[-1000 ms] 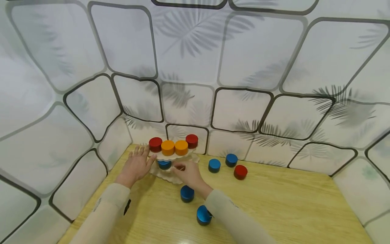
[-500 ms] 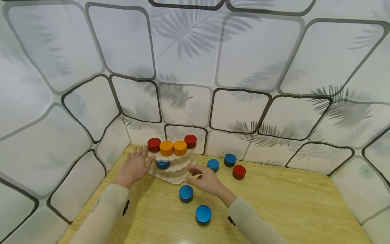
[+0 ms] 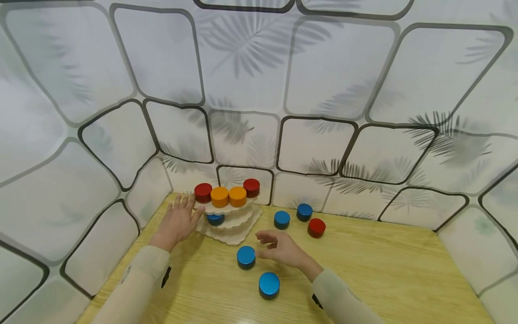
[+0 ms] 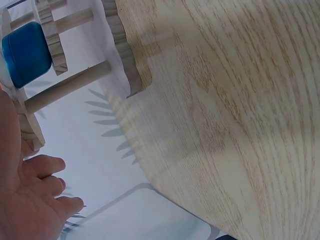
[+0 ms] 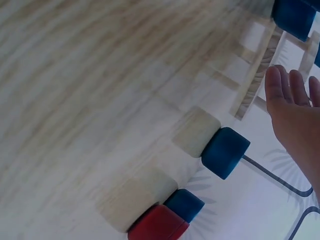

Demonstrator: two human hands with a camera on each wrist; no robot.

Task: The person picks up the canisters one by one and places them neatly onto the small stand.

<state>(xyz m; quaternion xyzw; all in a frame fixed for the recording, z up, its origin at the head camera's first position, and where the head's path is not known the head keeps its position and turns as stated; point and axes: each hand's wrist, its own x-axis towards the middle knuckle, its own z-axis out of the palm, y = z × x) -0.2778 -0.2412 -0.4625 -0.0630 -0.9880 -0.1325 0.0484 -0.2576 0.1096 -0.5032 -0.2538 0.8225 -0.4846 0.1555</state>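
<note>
A wooden tiered stand (image 3: 243,229) with wavy edges stands at the back left. Its top tier bears two red round tins (image 3: 203,192) and two orange round tins (image 3: 220,197). On a lower tier sits a blue tin (image 3: 215,219), also visible in the left wrist view (image 4: 27,54). My left hand (image 3: 178,225) rests with spread fingers at the left edge of the top tier. Over the table, right of the stand, my right hand (image 3: 281,247) holds nothing; its fingers are loosely bent, fingertips close to a blue tin (image 3: 246,257) in front of the stand.
Another blue tin (image 3: 269,285) lies nearer the front of the wooden table (image 3: 372,270). Right of the stand are two more blue tins (image 3: 282,219) and a red tin (image 3: 316,227). Patterned walls (image 3: 323,148) border the table at the back and sides.
My right hand has drawn back from the stand, rightward and toward me, its fingers loosening. A blue tin stays behind on the lower tier. My left hand keeps its place.
</note>
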